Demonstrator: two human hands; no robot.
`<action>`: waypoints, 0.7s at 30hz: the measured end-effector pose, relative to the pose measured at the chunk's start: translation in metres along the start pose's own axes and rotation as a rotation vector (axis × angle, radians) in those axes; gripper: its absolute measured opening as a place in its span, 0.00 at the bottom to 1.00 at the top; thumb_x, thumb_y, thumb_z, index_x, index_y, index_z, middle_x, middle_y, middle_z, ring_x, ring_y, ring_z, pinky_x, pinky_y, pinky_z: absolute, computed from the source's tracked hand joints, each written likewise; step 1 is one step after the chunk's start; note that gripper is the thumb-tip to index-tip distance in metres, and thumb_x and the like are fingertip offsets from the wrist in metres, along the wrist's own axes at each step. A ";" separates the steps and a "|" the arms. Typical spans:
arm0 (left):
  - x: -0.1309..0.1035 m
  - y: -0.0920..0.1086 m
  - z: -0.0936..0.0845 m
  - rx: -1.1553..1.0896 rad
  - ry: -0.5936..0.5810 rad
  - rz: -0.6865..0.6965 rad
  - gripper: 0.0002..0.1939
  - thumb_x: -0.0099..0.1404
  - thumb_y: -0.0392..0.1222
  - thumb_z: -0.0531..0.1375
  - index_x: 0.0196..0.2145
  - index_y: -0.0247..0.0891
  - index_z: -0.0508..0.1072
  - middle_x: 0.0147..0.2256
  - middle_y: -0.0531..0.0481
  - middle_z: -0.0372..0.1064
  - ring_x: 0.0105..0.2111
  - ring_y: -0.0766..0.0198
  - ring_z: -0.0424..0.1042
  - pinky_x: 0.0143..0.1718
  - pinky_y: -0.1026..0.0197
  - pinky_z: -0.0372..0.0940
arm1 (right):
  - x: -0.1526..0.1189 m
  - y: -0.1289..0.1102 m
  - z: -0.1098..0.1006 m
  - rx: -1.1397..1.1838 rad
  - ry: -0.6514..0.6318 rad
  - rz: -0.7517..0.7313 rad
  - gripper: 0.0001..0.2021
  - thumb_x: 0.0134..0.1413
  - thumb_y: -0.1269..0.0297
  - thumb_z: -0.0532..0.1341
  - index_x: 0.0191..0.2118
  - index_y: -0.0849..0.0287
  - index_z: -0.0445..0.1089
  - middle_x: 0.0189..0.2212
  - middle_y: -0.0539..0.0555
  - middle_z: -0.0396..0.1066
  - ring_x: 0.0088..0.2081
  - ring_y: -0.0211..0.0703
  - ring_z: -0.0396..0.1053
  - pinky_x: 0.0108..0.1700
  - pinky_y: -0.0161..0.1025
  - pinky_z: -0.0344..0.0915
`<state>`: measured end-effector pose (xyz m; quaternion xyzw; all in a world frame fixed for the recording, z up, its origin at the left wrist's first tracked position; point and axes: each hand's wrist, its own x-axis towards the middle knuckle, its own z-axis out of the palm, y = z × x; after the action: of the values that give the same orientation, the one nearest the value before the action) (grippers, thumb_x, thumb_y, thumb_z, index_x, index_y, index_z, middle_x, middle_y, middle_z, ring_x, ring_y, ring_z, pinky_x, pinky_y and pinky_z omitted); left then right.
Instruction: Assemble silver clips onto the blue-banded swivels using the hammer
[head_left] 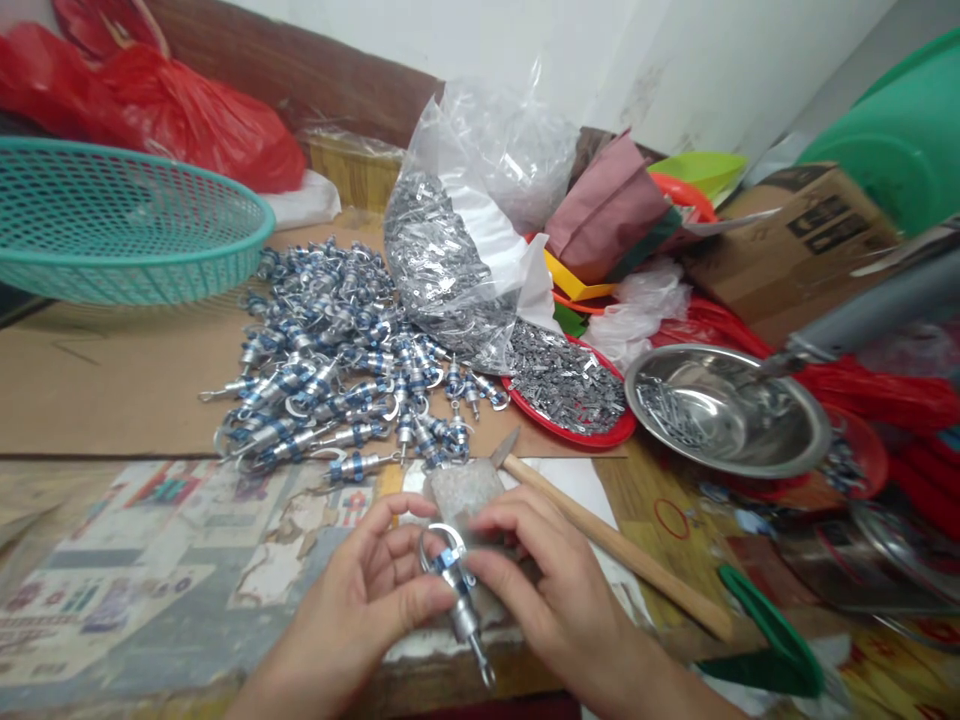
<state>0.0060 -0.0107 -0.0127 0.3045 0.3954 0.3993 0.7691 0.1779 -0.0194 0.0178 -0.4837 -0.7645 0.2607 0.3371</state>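
A shiny metal hook fitting (459,597) with a blue band, a curved hook at its upper end and a small eye at its lower end is held at a tilt over the bench edge. From its left side, my left hand (375,580) grips the body between thumb and fingers. My right hand (536,560) is closed at the fitting's right side, thumb and forefinger at the banded part. Behind the fitting sits a grey block (466,487). To the right lies a hammer (607,540) with a wooden handle, its head near the block.
A heap of similar fittings (330,350) lies on cardboard (150,380). Behind are a plastic bag (442,260) of small metal parts, a red plate (626,432) of them, and a steel bowl (814,430). A turquoise basket (135,265) stands left; a grey cylindrical tool (870,310) overhangs right.
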 end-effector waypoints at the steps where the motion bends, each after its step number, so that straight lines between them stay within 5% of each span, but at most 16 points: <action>1: 0.000 0.000 0.000 0.001 0.000 0.007 0.22 0.48 0.37 0.71 0.39 0.42 0.66 0.30 0.55 0.74 0.34 0.64 0.72 0.36 0.64 0.65 | 0.001 -0.001 0.002 -0.014 -0.001 -0.002 0.03 0.55 0.72 0.58 0.32 0.60 0.68 0.29 0.52 0.68 0.33 0.41 0.66 0.35 0.36 0.64; 4: -0.001 0.000 0.000 -0.020 -0.012 0.009 0.22 0.48 0.37 0.71 0.39 0.42 0.66 0.30 0.54 0.73 0.33 0.65 0.72 0.35 0.64 0.65 | 0.004 0.003 -0.002 0.015 0.023 -0.005 0.06 0.57 0.71 0.56 0.29 0.59 0.65 0.27 0.50 0.66 0.31 0.39 0.66 0.33 0.35 0.63; 8: 0.000 -0.003 -0.001 -0.072 -0.076 0.011 0.23 0.48 0.39 0.71 0.39 0.42 0.66 0.30 0.55 0.70 0.30 0.67 0.70 0.31 0.65 0.64 | -0.001 0.041 -0.031 -0.183 0.186 0.100 0.04 0.59 0.66 0.55 0.35 0.58 0.66 0.31 0.52 0.69 0.35 0.42 0.68 0.37 0.37 0.65; 13: 0.003 -0.007 -0.004 -0.082 -0.074 0.020 0.24 0.47 0.39 0.72 0.39 0.42 0.65 0.30 0.55 0.70 0.29 0.68 0.70 0.30 0.66 0.64 | -0.017 0.083 -0.053 -0.529 -0.111 0.197 0.11 0.56 0.63 0.59 0.45 0.58 0.68 0.34 0.55 0.71 0.36 0.48 0.71 0.38 0.43 0.68; 18: 0.002 -0.006 -0.003 -0.084 -0.064 0.013 0.25 0.47 0.40 0.72 0.39 0.42 0.65 0.29 0.56 0.71 0.29 0.68 0.70 0.30 0.66 0.64 | -0.031 0.056 -0.065 -0.458 0.087 0.009 0.10 0.57 0.66 0.58 0.45 0.56 0.69 0.36 0.54 0.73 0.37 0.43 0.73 0.37 0.34 0.71; 21: 0.002 -0.004 -0.001 -0.076 -0.045 0.009 0.26 0.46 0.41 0.72 0.39 0.41 0.65 0.29 0.56 0.71 0.28 0.68 0.70 0.29 0.67 0.63 | -0.044 0.031 -0.077 -0.453 0.066 -0.149 0.18 0.55 0.66 0.60 0.52 0.51 0.67 0.38 0.52 0.76 0.37 0.44 0.75 0.36 0.31 0.72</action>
<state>0.0070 -0.0110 -0.0169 0.2857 0.3613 0.4104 0.7870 0.2675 -0.0416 0.0332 -0.4974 -0.8256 0.0413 0.2631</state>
